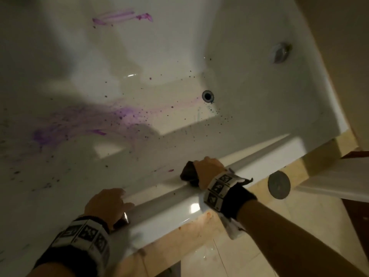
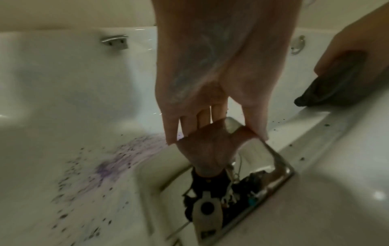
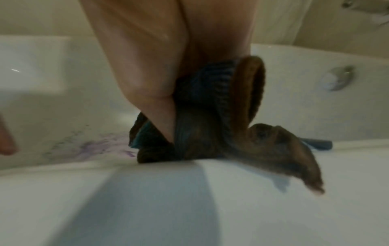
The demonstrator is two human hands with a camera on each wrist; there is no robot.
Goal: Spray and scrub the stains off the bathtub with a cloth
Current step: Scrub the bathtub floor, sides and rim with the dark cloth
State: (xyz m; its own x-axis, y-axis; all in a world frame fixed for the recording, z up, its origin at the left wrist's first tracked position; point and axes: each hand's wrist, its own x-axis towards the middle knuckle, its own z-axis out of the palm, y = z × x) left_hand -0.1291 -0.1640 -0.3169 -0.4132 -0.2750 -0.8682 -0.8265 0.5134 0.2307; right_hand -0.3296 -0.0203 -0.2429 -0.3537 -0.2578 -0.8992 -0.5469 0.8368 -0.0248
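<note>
The white bathtub (image 1: pixel 247 156) carries a purple smear (image 1: pixel 121 17) on its far wall, a larger purple patch (image 1: pixel 79 126) on its floor and dark specks around the drain (image 1: pixel 207 95). My right hand (image 1: pixel 196 166) grips a bunched dark cloth (image 1: pixel 188 173) that sits on the near rim; in the right wrist view the hand (image 3: pixel 168 108) squeezes the brown and blue cloth (image 3: pixel 210 116) against the rim. My left hand (image 1: pixel 119 196) rests on the rim further left. In the left wrist view its straight fingers (image 2: pixel 174 126) touch a chrome handle plate (image 2: pixel 280 166). No spray bottle is in view.
A chrome overflow fitting (image 1: pixel 280 52) sits on the tub's right end wall. A chrome grab handle (image 2: pixel 114 41) is on the far wall. Outside the tub lies beige tiled floor (image 1: pixel 239 256) with a round metal cover (image 1: pixel 279 184).
</note>
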